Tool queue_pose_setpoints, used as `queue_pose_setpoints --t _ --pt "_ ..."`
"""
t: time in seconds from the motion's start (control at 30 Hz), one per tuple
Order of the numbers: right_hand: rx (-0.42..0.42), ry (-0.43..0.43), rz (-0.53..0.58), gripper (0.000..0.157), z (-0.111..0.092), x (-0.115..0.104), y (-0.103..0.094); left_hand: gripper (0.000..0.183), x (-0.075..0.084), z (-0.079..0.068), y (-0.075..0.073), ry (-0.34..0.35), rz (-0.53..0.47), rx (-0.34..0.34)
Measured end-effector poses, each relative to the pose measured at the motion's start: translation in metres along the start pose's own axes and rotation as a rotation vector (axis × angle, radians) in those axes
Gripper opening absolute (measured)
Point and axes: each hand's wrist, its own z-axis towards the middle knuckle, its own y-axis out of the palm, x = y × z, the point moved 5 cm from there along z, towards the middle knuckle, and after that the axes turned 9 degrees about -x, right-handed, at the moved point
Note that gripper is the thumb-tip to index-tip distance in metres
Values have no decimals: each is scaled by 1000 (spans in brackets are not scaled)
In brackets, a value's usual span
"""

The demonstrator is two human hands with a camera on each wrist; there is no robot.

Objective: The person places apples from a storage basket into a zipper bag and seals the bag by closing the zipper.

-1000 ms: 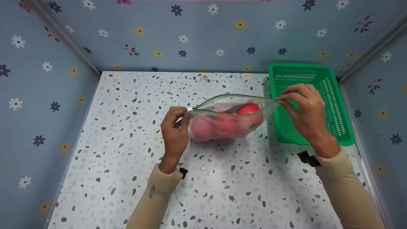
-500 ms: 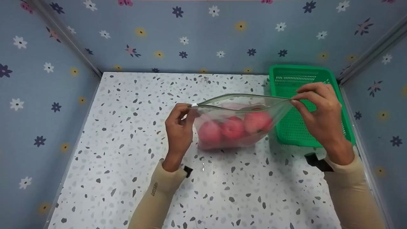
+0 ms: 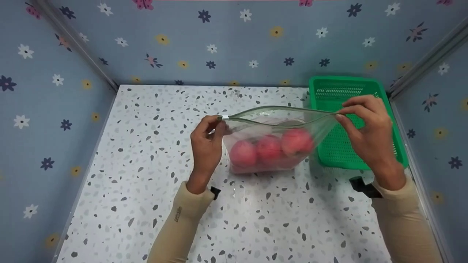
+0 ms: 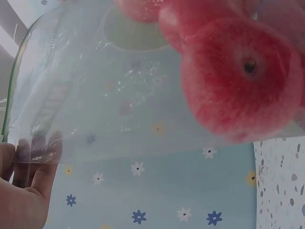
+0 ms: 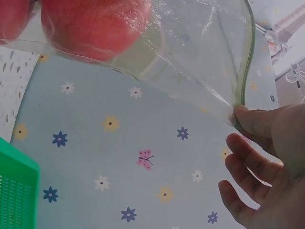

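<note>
Between the two hands hangs a clear zipper bag [image 3: 256,132] with a green zip rim, its mouth parted. Several red apples [image 3: 269,148] lie along its bottom; one apple [image 4: 240,78] fills much of the left wrist view. My left hand [image 3: 207,146] pinches the top left corner by the white slider [image 3: 225,117]. At the opposite corner, my right hand [image 3: 369,128] pinches the end of the zip rim between thumb and index finger, as the right wrist view also shows. The other right-hand fingers are spread off the bag.
A green plastic basket [image 3: 365,164] stands at the back right of the speckled white table [image 3: 153,164], partly behind the right hand. Blue flowered walls [image 3: 234,44] enclose the back and both sides.
Both hands have shifted right, the right one further, stretching the bag's mouth wider. The bag now hangs more upright, and the apples show through its front side lower down.
</note>
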Motion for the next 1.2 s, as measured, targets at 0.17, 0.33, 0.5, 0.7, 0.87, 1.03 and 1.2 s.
queue_pose_setpoints --t 0.17,0.33,0.5,0.7,0.87,1.03,1.2 --pt "-25 -5 -15 3 1 1 1 7 0 2 0 17 5 -7" --pt "-29 -1 -28 5 1 2 0 7 2 5 1 19 33 -15" --pt "-49 8 -53 5 1 4 0 8 3 6 2 17 90 -8" --pt "-88 -5 -92 9 0 7 -1 9 4 6 3 1 69 16" --pt "-83 16 -80 12 0 9 -1 10 4 7 4 -33 -3 25" --pt "-73 34 -87 6 2 6 -1 11 4 6 4 -55 -13 35" --pt "-81 -13 -181 7 1 4 -2 12 4 6 5 -60 -8 50"
